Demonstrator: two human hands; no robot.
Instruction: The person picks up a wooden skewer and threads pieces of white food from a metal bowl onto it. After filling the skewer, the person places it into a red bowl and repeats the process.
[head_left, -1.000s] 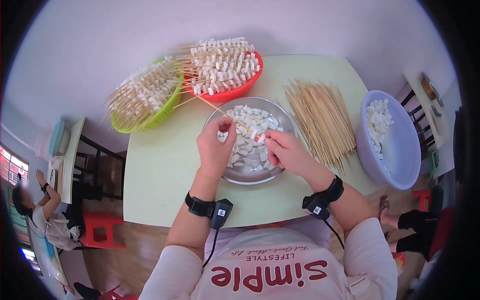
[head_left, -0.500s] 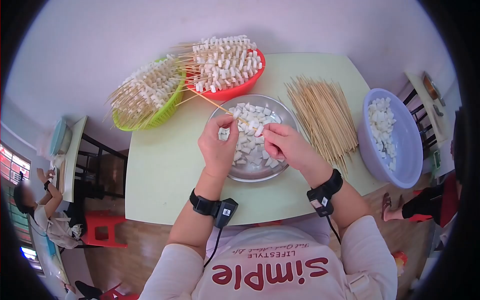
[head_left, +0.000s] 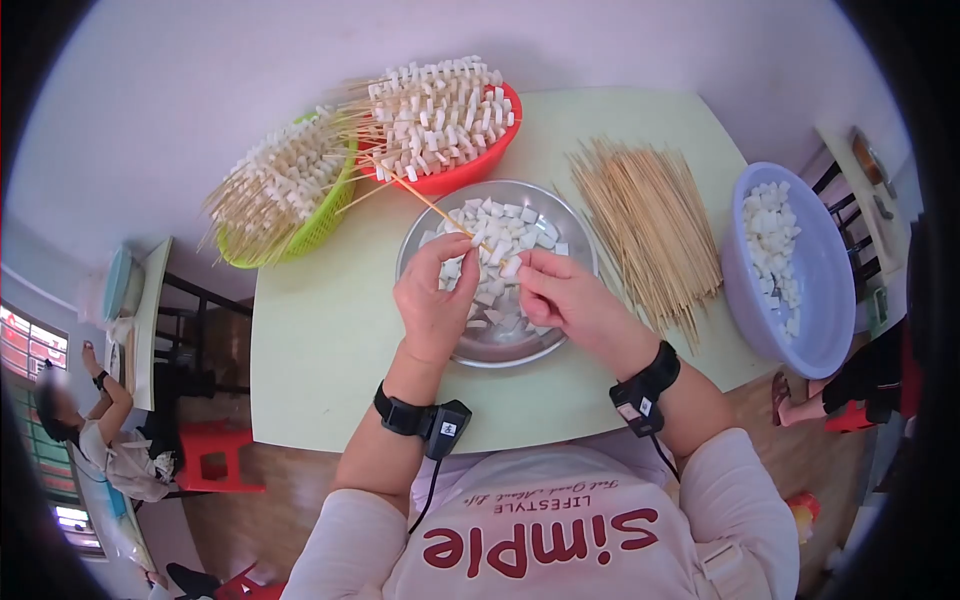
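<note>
Pinched in the fingers of my left hand (head_left: 432,298) is a thin bamboo skewer (head_left: 425,198), which slants from the baskets down toward my right hand. My right hand (head_left: 572,300) grips a small white food chunk (head_left: 511,267) at the skewer's near end; the fingertips partly hide how far it is threaded. Both hands are above a round metal bowl (head_left: 587,235) holding many loose white chunks (head_left: 508,215). What the white food is, I cannot make out.
Filled skewers (head_left: 435,115) are heaped in a red basket (head_left: 490,160) and a green basket (head_left: 335,215). Bare skewers (head_left: 650,235) lie right of the bowl. A lavender basin (head_left: 825,280) holds more white chunks. Another person (head_left: 110,430) sits at the far left.
My right hand has shifted slightly left, nearer my left hand, with the white chunk at the skewer's end. The view has tilted a little, so the baskets appear higher.
</note>
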